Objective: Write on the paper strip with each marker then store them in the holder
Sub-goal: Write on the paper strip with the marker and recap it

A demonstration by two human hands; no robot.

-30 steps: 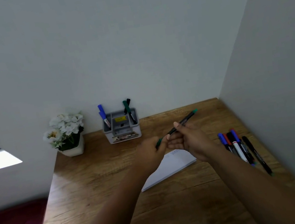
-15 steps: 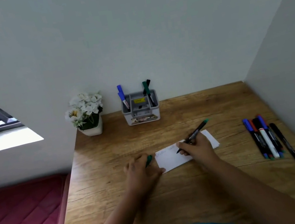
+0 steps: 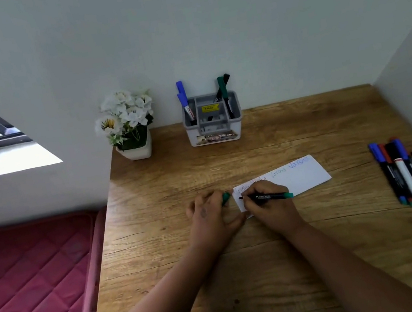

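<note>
While right hand [image 3: 268, 205] writes, black green-ended marker [image 3: 269, 196], scribbled white paper strip [image 3: 299, 175]

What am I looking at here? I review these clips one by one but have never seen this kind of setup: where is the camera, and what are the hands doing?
There is no machine: a person wears one wide-angle camera on the head, so you look down at their own two bare hands over a wooden desk. The right hand holds a green marker with its tip on the paper strip, which already carries some writing. The left hand rests beside the strip and holds the green cap. At the back stand a grey holder with four markers already in it and a flower pot. More markers lie on the desk to the right.
</note>
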